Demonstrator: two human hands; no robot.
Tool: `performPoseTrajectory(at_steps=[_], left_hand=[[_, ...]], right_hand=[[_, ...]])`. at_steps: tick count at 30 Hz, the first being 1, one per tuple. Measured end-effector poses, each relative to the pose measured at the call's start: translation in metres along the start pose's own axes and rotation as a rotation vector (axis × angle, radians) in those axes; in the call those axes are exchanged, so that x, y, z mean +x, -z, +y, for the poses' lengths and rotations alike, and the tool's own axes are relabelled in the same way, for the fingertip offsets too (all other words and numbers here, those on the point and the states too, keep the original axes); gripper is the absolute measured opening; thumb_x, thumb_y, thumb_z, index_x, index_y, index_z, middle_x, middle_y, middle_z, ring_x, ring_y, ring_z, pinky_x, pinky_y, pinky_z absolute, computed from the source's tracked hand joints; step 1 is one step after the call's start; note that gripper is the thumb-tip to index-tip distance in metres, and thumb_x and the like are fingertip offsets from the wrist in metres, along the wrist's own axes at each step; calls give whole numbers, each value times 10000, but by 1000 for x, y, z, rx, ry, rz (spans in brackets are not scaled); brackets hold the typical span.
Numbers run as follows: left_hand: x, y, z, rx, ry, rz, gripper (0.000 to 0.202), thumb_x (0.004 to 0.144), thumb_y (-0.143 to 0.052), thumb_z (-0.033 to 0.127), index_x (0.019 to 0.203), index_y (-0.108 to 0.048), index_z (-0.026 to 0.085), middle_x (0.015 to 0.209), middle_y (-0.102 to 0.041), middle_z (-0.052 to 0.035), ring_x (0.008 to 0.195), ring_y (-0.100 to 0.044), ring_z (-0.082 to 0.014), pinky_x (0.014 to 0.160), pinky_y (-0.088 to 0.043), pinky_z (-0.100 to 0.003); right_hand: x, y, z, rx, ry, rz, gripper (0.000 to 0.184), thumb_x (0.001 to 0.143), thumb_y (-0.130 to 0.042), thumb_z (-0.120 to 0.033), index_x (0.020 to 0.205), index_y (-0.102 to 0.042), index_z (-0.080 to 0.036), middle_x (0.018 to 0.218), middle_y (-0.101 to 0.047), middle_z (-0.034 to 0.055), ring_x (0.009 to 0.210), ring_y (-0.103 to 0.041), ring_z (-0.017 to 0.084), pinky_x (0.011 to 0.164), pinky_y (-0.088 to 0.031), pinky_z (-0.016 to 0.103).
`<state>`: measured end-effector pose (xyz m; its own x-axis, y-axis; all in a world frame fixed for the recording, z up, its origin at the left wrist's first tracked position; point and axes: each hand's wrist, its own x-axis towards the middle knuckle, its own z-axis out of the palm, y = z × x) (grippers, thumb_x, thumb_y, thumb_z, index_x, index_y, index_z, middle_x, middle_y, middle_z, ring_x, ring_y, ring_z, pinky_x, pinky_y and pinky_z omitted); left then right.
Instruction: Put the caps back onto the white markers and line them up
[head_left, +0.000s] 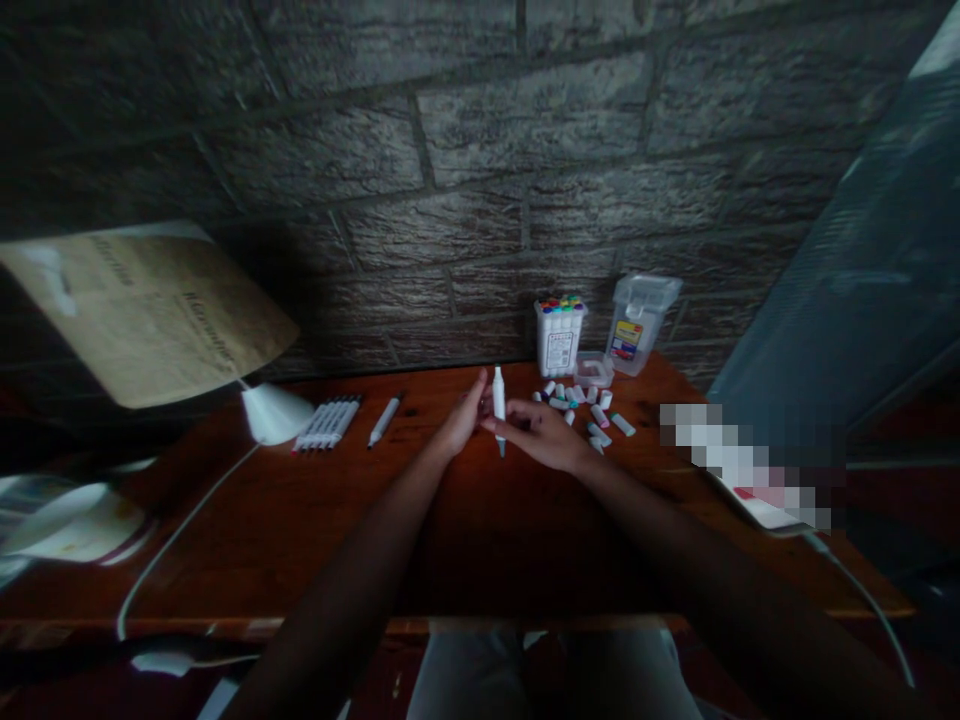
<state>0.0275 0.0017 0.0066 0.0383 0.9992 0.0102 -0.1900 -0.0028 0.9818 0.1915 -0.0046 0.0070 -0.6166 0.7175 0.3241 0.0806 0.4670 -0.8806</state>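
A white marker point(499, 393) stands nearly upright between my hands, over the middle of the wooden table. It has a narrow white top and a grey lower end. My right hand point(551, 436) pinches it, with the thumb across its lower body. Close to its left side is my left hand point(465, 418), fingers stretched upward and partly hidden; whether they touch it is unclear. Right of my hands lies a scatter of loose marker caps point(598, 413), white with coloured ends. Left of them lie a single white marker point(384, 422) and a row of several markers point(328, 424).
At the back right stand a clear case full of markers point(559, 338), another clear plastic case point(637, 325) and a small clear lid point(593, 370). A lamp point(165, 310) with a cable is on the left. A partly blurred device point(772, 512) lies at the table's right edge.
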Motion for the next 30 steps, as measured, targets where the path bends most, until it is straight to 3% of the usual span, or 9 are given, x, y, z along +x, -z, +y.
performPoseTrajectory(at_steps=[8, 16, 30], left_hand=[[3, 5, -5, 86, -51, -8, 665, 724, -603, 835, 668, -528, 177, 616, -511, 18, 583, -457, -113, 562, -357, -252], [1, 9, -7, 214, -123, -51, 525, 795, -597, 680, 655, -516, 181, 627, -509, 19, 625, -449, -125, 616, -371, -268], [0, 11, -5, 265, -178, -122, 508, 740, -702, 657, 637, -588, 172, 628, -540, 17, 642, -469, -135, 665, -390, -275]], right_hand=[[0, -5, 7, 9, -5, 26, 412, 877, -672, -606, 845, -711, -197, 755, -671, 9, 692, -582, 144, 631, -422, 267], [0, -5, 6, 56, -35, 51, 388, 835, -722, -592, 878, -680, -209, 792, -679, 23, 712, -581, 150, 626, -433, 271], [-1, -5, -1, 28, 25, 175, 351, 814, -760, -499, 777, -552, -219, 612, -485, -71, 554, -405, 97, 527, -294, 251]])
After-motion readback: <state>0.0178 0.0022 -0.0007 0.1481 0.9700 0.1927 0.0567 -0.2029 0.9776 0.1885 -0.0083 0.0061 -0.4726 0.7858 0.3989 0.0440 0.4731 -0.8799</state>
